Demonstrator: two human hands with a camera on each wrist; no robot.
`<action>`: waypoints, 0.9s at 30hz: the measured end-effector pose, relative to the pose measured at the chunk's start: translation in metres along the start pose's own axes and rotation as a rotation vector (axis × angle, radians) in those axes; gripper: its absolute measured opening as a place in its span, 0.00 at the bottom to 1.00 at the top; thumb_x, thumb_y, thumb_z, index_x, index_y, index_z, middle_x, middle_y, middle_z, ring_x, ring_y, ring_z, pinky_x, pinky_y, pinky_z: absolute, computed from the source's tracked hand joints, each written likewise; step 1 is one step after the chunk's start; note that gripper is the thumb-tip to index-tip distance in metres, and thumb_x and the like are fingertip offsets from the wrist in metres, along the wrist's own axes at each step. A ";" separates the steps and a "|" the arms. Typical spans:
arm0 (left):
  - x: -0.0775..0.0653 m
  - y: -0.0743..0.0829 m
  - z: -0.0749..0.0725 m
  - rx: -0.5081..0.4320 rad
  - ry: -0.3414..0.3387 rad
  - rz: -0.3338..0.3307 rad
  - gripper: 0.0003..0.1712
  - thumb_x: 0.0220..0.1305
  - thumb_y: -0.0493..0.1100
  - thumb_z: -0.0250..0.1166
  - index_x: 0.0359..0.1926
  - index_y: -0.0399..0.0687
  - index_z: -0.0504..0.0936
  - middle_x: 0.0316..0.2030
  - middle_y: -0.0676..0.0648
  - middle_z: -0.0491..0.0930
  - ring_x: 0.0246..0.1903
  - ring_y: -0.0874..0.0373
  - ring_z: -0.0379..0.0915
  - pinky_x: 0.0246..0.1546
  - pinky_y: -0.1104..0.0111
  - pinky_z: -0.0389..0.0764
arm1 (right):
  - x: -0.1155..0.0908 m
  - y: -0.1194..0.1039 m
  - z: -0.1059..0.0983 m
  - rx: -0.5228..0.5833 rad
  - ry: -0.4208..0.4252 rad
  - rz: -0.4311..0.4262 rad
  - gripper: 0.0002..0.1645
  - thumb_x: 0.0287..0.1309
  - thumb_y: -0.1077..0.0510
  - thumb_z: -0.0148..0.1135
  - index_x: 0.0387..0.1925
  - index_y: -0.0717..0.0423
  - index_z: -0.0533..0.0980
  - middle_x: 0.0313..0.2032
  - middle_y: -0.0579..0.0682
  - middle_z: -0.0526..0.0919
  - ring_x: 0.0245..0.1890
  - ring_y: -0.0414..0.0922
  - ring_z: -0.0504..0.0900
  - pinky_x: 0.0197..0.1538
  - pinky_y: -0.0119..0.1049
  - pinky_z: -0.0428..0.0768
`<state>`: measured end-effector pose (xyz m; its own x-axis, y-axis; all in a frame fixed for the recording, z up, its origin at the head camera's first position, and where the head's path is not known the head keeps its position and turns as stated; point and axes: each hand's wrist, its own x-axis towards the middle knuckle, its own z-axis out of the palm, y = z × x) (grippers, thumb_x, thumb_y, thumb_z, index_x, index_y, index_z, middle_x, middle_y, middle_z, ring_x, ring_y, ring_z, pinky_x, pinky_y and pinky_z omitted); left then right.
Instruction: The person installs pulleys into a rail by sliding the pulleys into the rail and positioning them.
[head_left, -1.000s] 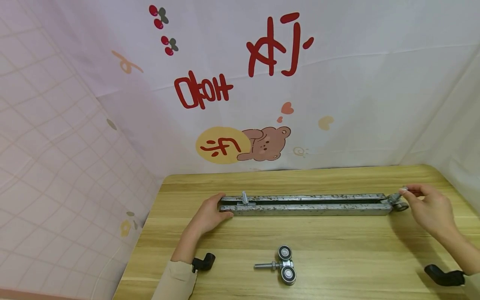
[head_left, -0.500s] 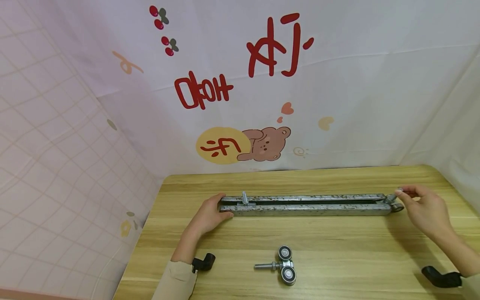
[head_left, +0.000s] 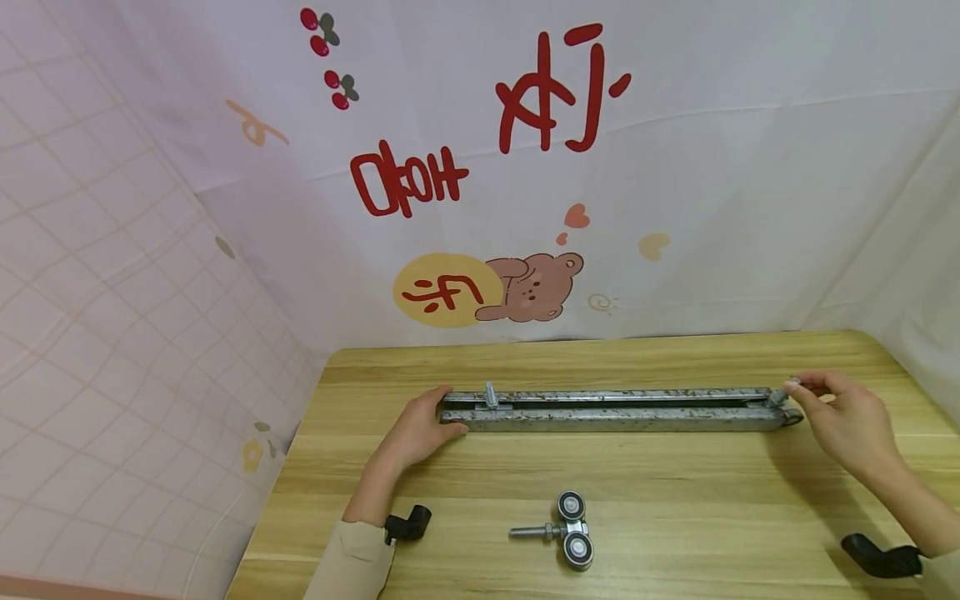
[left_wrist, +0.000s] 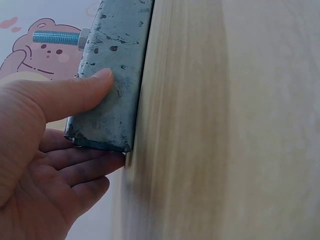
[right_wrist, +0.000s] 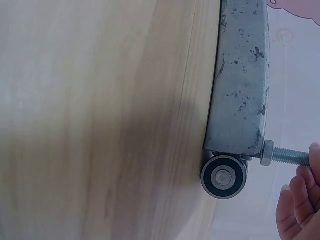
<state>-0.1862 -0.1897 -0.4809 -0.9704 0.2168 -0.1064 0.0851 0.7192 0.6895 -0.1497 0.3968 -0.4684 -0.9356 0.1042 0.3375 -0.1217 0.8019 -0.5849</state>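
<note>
A speckled grey metal rail (head_left: 615, 418) with a slot along its top lies across the table. My left hand (head_left: 420, 427) grips its left end, thumb on the front side wall in the left wrist view. Close to that hand, a threaded bolt (left_wrist: 56, 38) with a nut stands up out of the slot. At the rail's right end, my right hand (head_left: 851, 418) pinches the upright bolt (right_wrist: 290, 156) of a roller trolley. One wheel (right_wrist: 223, 177) of that trolley shows just outside the rail end; the rest of it is hidden by the rail.
Another roller trolley (head_left: 574, 530) lies on its side on the wooden table (head_left: 675, 517), in front of the rail, its bolt pointing left. A white printed cloth (head_left: 712, 167) hangs behind the table, and a grid-patterned one (head_left: 112, 292) hangs on the left.
My right hand has moved left with the trolley, whose front end has gone into the rail's right end. My left hand and the rail have stayed still.
</note>
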 end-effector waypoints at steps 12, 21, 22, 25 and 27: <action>0.002 -0.001 0.001 0.012 0.009 -0.001 0.45 0.64 0.48 0.78 0.75 0.37 0.69 0.70 0.36 0.73 0.71 0.39 0.67 0.69 0.46 0.72 | -0.001 -0.007 0.004 0.030 0.015 -0.046 0.15 0.72 0.59 0.67 0.49 0.69 0.82 0.33 0.24 0.75 0.28 0.23 0.73 0.26 0.24 0.71; 0.001 -0.002 0.002 0.006 0.009 -0.004 0.45 0.64 0.49 0.77 0.76 0.38 0.69 0.71 0.37 0.72 0.71 0.39 0.67 0.68 0.45 0.72 | -0.001 -0.012 0.006 0.027 0.022 -0.059 0.13 0.71 0.59 0.67 0.47 0.68 0.83 0.32 0.30 0.78 0.27 0.23 0.74 0.24 0.25 0.71; 0.001 -0.002 0.002 0.006 0.010 -0.004 0.45 0.64 0.49 0.77 0.76 0.38 0.69 0.71 0.37 0.72 0.71 0.39 0.67 0.68 0.45 0.72 | -0.001 -0.012 0.007 0.030 0.022 -0.065 0.13 0.71 0.59 0.67 0.47 0.68 0.83 0.32 0.29 0.78 0.27 0.23 0.74 0.24 0.25 0.71; 0.001 -0.001 0.002 0.008 0.009 0.000 0.45 0.64 0.49 0.77 0.76 0.38 0.69 0.70 0.36 0.72 0.71 0.39 0.67 0.68 0.45 0.73 | 0.000 -0.013 0.009 0.034 0.023 -0.083 0.13 0.70 0.60 0.68 0.47 0.68 0.83 0.32 0.28 0.77 0.27 0.24 0.74 0.24 0.24 0.72; 0.002 -0.001 0.002 0.009 0.008 -0.002 0.45 0.64 0.49 0.78 0.76 0.38 0.69 0.71 0.36 0.72 0.71 0.39 0.67 0.68 0.45 0.72 | 0.000 -0.013 0.011 0.037 0.017 -0.090 0.13 0.70 0.60 0.68 0.48 0.69 0.82 0.32 0.29 0.78 0.26 0.25 0.75 0.23 0.25 0.72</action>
<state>-0.1874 -0.1891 -0.4835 -0.9723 0.2104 -0.1022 0.0853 0.7256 0.6828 -0.1519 0.3795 -0.4686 -0.9146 0.0431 0.4021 -0.2172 0.7863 -0.5785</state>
